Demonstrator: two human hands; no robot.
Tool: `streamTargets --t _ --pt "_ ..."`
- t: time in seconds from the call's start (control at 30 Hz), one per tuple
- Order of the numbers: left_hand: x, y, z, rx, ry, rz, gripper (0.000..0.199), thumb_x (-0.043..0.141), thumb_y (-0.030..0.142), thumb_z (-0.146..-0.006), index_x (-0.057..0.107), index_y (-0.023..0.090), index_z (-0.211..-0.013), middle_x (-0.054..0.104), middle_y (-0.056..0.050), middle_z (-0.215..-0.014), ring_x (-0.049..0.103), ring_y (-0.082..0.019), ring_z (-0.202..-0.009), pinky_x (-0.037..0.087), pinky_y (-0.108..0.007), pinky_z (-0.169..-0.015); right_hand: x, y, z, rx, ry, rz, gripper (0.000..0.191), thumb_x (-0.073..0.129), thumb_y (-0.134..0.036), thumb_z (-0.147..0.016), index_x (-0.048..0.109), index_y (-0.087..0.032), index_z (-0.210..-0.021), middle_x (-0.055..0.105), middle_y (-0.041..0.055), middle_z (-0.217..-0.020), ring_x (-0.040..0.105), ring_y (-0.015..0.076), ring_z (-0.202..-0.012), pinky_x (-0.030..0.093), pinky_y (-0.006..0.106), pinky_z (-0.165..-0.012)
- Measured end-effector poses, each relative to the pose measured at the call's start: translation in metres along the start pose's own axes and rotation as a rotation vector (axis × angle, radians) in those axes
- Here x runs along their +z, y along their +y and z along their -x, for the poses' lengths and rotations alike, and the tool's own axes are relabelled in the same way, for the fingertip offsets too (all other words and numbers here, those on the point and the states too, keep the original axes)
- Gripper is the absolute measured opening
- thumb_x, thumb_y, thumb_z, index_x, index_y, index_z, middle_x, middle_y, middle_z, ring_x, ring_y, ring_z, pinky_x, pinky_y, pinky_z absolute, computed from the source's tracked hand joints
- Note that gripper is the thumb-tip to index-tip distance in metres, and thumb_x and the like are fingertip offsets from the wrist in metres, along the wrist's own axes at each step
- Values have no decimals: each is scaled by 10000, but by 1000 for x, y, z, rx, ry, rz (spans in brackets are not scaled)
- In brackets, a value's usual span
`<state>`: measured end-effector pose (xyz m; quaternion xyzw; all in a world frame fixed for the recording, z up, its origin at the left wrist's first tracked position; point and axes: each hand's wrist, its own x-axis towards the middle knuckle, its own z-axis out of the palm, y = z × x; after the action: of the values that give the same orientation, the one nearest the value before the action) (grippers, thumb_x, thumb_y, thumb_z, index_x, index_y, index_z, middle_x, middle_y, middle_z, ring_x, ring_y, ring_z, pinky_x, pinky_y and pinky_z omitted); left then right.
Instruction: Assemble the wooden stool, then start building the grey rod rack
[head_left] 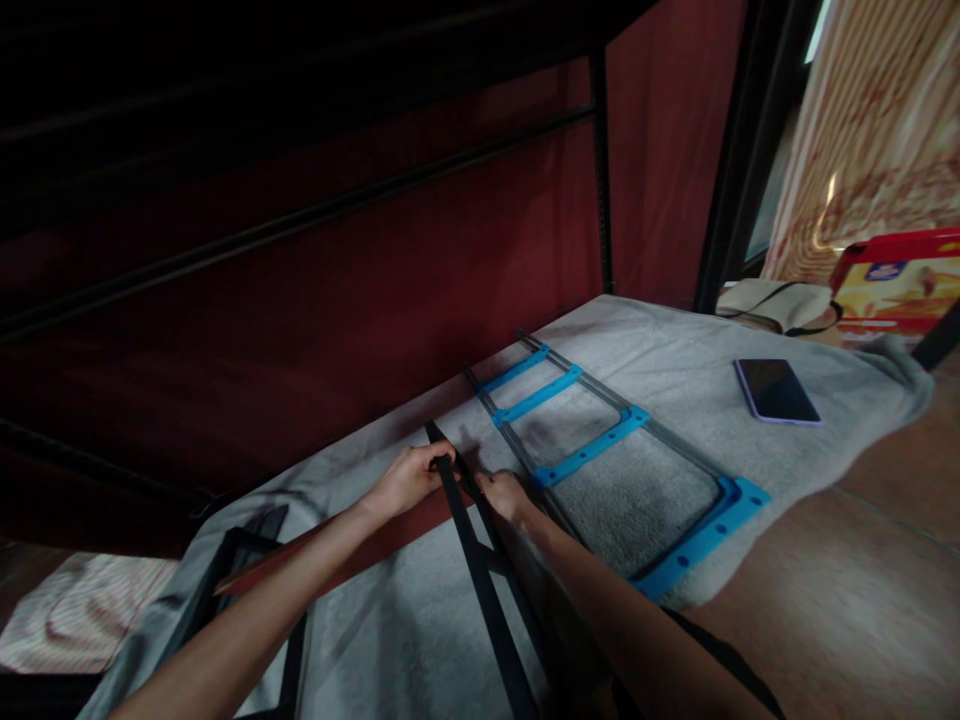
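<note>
My left hand [414,480] is closed round one bar of a black frame [480,565], near its far end. On the frame's other long bar, my right hand [504,496] has its fingers curled close to the same end; part of them is hidden. The frame slants toward me, with a short crosspiece joining its two long bars. Beneath and behind my left forearm lies a flat reddish-brown board [405,525]. To the right of my hands, grey rails with blue crosspieces [592,447] lie on the grey cloth.
Another black frame [296,640] lies at the lower left. A phone [778,391] rests on the grey cloth [675,380] at the right. Dark red panels [420,300] with black metal bars rise behind. Beyond the cloth are a red and yellow box [896,285] and the tiled floor [847,590].
</note>
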<state>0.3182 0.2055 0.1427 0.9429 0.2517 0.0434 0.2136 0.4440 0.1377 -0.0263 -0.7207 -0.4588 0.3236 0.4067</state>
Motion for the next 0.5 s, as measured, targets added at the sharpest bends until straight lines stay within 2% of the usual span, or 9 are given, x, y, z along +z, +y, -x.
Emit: streamTargets --t 0.07,0.17,0.4,0.5 --pt "0 -5 1 -9 14 40 160 608 331 -774 548 184 -752 525 46 -632 467 -94 -578 346 -179 -537 1 1 -2 30 -39 -23 245 529 -303 -875 643 -173 -702 648 45 -673 622 170 -659 414 233 -556" --pt "0 -10 2 -13 27 89 170 609 340 -781 544 184 -771 538 41 -654 483 -97 -593 362 -179 -547 1 1 0 38 -51 -50 171 534 -243 -864 633 -192 -734 672 48 -759 620 147 -680 404 212 -545" --pt "1 -5 4 5 19 42 138 583 321 -802 586 185 -821 566 33 -686 501 -101 -615 372 -182 -565 -2 -3 11 -30 -24 -33 261 434 -293 -923 613 -195 -760 673 52 -870 621 165 -840 423 236 -700" --pt "4 -8 3 1 23 60 151 588 328 -800 605 184 -841 571 26 -696 509 -104 -622 384 -186 -575 -1 -3 10 -21 -28 -6 313 392 -320 -940 622 -190 -772 676 87 -869 634 191 -838 433 256 -688"
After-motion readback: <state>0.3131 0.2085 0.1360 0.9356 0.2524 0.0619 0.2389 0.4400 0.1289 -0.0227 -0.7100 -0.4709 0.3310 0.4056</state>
